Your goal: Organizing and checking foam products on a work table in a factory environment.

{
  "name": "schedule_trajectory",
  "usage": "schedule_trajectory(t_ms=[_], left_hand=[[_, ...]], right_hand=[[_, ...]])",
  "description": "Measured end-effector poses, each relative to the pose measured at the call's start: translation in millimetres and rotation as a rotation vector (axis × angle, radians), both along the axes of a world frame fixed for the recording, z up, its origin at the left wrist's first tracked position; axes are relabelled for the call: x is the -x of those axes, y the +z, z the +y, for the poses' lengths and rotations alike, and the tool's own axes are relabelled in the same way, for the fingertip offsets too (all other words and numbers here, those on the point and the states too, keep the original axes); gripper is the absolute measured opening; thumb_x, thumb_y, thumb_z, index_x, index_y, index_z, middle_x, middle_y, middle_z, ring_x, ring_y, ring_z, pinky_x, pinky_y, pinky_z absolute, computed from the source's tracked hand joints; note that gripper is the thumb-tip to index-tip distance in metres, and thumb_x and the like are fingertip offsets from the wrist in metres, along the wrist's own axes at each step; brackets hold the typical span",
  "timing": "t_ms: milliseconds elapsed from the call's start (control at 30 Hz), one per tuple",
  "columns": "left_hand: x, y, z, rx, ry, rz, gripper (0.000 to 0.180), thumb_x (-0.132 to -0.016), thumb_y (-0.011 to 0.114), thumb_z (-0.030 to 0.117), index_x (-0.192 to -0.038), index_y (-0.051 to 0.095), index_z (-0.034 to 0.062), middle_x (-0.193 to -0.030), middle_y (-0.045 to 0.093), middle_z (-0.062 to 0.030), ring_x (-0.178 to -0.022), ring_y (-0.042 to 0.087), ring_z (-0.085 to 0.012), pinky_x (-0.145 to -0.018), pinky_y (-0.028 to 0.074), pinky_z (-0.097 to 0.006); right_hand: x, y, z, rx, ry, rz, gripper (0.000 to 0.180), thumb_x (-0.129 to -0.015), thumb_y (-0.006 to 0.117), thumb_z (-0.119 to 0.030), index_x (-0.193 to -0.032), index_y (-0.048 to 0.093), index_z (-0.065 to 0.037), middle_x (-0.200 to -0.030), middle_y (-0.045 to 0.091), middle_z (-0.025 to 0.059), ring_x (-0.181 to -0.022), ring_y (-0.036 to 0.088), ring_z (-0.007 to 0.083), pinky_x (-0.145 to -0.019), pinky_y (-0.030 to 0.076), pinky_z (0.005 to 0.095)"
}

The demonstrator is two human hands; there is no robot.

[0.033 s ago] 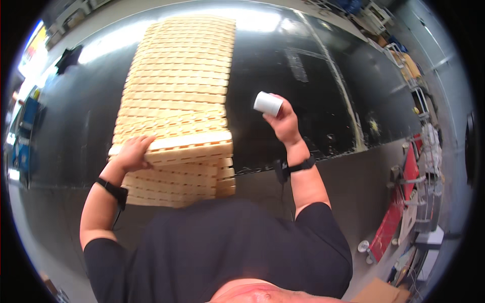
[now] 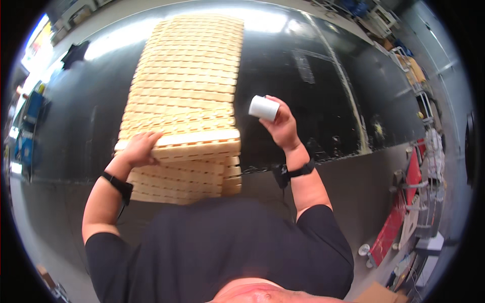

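A long cream mat of linked slats [image 2: 189, 76] lies across the black table. Its near part is folded over, and the end hangs down past the table's front edge towards me. My left hand [image 2: 143, 148] grips the left side of the fold, with the fingers over the top and the thumb below. To the right of the mat, my right hand [image 2: 282, 126] holds a short white cylindrical roll [image 2: 263, 108] above the table, apart from the mat. The roll is tilted, and its far side is partly hidden.
The dark table [image 2: 283, 60] carries a pale stripe and scuffs on the right. A black cloth-like item [image 2: 76, 54] lies at the far left. Red and white wheeled equipment [image 2: 391, 227] stands on the floor at right. Blue bins [image 2: 31, 113] are beyond the left end.
The mat and table sit slightly further right in the picture. My right hand and the white roll have come a little closer to the mat; my left hand keeps its grip.
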State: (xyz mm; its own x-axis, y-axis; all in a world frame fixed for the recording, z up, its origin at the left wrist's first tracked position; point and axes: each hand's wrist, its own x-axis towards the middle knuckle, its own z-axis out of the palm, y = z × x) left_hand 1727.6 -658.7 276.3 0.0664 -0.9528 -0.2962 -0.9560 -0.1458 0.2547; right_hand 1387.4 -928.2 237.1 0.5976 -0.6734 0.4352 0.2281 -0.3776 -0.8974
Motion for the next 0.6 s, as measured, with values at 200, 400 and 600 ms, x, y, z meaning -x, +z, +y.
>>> schedule_trajectory(t_ms=[200, 400, 600], left_hand=[[-8.7, -9.0, 5.0, 0.012, 0.011, 0.049, 0.099, -0.054, 0.088, 0.031, -0.137, 0.04, 0.0076, -0.13, 0.05, -0.0169, -0.124, 0.044, -0.0345, -0.104, 0.035, -0.042], [-32.4, -15.6, 15.9, 0.211, -0.002, 0.393, 0.098, -0.066, 0.083, 0.029, -0.144, 0.028, 0.0045, -0.133, 0.049, -0.0155, -0.128, 0.042, -0.0279, -0.107, 0.033, -0.04], [-47.4, -2.0, -13.5, 0.368, -0.013, 0.849, 0.058, -0.082, 0.069, 0.006, -0.134, 0.045, 0.0055, -0.115, 0.062, -0.0119, -0.107, 0.059, -0.0219, -0.096, 0.047, -0.035]], right_hand=[[-107.3, 12.6, 124.4, 0.151, 0.262, -0.008, 0.025, -0.073, 0.067, 0.012, -0.091, 0.06, -0.004, -0.127, 0.049, 0.0133, -0.112, 0.056, 0.0277, -0.089, 0.05, 0.0334], [-158.0, 5.6, 155.7, 0.405, 0.192, 0.171, 0.014, -0.078, 0.06, 0.007, -0.084, 0.057, -0.005, -0.112, 0.059, 0.0167, -0.097, 0.06, 0.032, -0.084, 0.051, 0.0348], [-156.6, -12.6, 155.9, 0.413, 0.114, 0.194, 0.023, -0.073, 0.059, 0.012, -0.089, 0.057, -0.005, -0.094, 0.06, 0.0107, -0.082, 0.058, 0.0256, -0.071, 0.049, 0.0299]])
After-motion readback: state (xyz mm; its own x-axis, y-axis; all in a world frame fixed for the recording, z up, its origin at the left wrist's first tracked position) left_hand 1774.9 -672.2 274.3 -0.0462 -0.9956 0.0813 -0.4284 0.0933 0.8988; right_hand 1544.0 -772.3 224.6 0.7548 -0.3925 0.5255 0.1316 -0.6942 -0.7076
